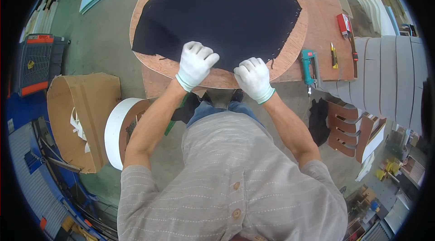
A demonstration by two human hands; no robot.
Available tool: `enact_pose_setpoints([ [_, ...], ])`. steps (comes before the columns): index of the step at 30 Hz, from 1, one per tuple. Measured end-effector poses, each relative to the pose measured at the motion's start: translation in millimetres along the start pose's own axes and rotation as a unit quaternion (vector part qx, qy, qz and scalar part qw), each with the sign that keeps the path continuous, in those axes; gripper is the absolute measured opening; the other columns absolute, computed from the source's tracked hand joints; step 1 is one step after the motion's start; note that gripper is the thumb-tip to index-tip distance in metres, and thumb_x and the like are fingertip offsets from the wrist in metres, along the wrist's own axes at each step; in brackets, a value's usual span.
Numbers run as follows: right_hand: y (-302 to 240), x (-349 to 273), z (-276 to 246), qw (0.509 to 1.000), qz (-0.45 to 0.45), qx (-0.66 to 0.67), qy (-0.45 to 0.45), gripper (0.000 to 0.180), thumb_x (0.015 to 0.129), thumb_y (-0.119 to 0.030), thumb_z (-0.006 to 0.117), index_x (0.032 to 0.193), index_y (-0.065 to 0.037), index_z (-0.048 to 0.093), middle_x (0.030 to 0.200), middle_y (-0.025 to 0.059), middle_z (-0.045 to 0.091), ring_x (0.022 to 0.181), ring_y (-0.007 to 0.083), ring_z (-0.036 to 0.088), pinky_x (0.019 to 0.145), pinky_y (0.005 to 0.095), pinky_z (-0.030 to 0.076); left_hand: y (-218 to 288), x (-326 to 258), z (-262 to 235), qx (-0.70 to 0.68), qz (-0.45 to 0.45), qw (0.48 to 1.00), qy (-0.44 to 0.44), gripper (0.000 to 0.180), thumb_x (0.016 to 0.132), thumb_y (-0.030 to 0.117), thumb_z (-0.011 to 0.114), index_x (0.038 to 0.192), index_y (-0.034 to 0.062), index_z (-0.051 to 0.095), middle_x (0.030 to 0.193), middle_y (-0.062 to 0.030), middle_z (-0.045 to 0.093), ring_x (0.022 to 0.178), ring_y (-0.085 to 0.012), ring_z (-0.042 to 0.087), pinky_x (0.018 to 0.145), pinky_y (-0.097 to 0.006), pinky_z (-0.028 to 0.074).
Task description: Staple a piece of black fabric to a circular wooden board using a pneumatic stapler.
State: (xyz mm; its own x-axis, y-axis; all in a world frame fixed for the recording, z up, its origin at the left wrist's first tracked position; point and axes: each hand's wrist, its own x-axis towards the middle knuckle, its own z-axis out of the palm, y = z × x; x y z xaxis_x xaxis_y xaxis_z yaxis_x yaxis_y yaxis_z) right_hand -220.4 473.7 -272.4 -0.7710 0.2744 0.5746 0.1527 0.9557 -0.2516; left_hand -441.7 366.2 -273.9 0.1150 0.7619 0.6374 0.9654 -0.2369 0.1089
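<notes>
Left hand (195,64) and right hand (254,78), both white-gloved, grip the near edge of black fabric (217,14) spread over a rounded wooden board (291,43) on the worktop (324,23).

Fabric (222,14) lies on a board (297,35), left of a staple gun (308,65) and knife (334,56).

Grey short-sleeved shirt (213,168) with dashed stripes, blue jeans (244,108), white gloves (194,66).
</notes>
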Motion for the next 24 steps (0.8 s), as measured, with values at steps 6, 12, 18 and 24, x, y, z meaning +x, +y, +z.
enact_pose_setpoints([
  [6,-2,-3,10,0.999,-0.016,-0.027,-0.042,0.013,0.067,-0.010,0.070,0.073,-0.013,0.059,0.078,0.0031,0.059,0.075,0.0245,0.059,0.067,0.0400,0.048,-29,-30,-26,0.059,-0.055,0.996,-0.029,0.025,0.070,0.006,0.069,0.091,0.0178,0.067,0.085,-0.0003,0.060,0.086,-0.0265,0.062,0.092,-0.048,0.045],
  [12,-3,-5,13,1.000,-0.007,-0.025,-0.006,0.010,0.071,-0.013,0.068,0.073,-0.012,0.058,0.075,0.0038,0.056,0.074,0.0237,0.059,0.064,0.0396,0.047,17,-16,-70,0.000,-0.096,0.986,-0.139,0.075,0.067,0.016,0.078,0.140,0.0148,0.063,0.142,-0.0117,0.058,0.140,-0.0337,0.051,0.126,-0.057,0.024],
  [18,-2,-4,9,1.000,-0.012,-0.007,-0.018,0.013,0.071,-0.011,0.071,0.077,-0.013,0.061,0.080,0.0042,0.059,0.076,0.0253,0.060,0.067,0.0404,0.048,29,-6,-1,-0.088,-0.017,0.992,-0.090,0.020,0.083,0.018,0.074,0.102,0.0143,0.076,0.093,0.0007,0.073,0.093,-0.0199,0.069,0.107,-0.049,0.049],
  [24,3,-21,-25,0.995,0.089,0.051,-0.003,0.037,0.072,-0.017,0.089,0.104,-0.011,0.072,0.101,0.0052,0.068,0.096,0.0279,0.065,0.087,0.0439,0.049,24,-11,2,-0.098,0.016,0.992,-0.074,0.021,0.080,0.013,0.077,0.101,0.0134,0.077,0.092,0.0014,0.072,0.092,-0.0206,0.068,0.104,-0.046,0.052],
])
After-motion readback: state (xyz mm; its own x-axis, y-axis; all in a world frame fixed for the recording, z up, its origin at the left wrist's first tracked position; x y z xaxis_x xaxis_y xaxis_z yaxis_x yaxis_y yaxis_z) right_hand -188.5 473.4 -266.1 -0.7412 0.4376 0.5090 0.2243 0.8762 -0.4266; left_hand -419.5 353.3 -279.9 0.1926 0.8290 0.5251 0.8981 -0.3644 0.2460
